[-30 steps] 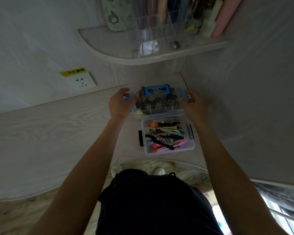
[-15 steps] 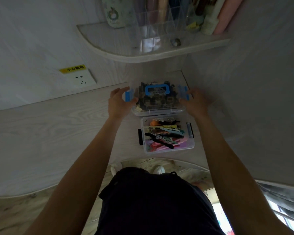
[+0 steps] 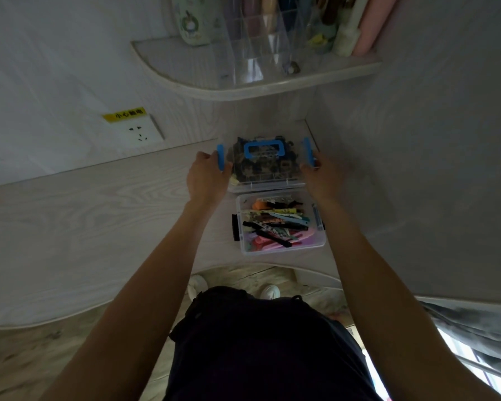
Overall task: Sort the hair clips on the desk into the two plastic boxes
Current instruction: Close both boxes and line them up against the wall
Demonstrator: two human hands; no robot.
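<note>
Head view, looking down at the desk [image 3: 99,215]: far box [image 3: 265,166], lid on, blue handle [image 3: 264,149] on top, dark clips packed inside, set in the far right corner of the desk; near box [image 3: 281,224] touching it on the near side, lid off, filled with coloured flat clips [image 3: 275,224]. Left hand [image 3: 207,176] clasping the far box at its left blue latch [image 3: 220,157], right hand [image 3: 320,176] clasping at the right blue latch [image 3: 309,151], fingers curled round both ends. No loose clips visible on the bare desk, so sorting probably finished. Thin clear plastic, likely stiff yet light, smooth and a bit slippery; latches apt to spring if pressed. Best taken by both end walls below the lid rim, or by the top handle once both latches are snapped; open box better carried level by its long sides.
</note>
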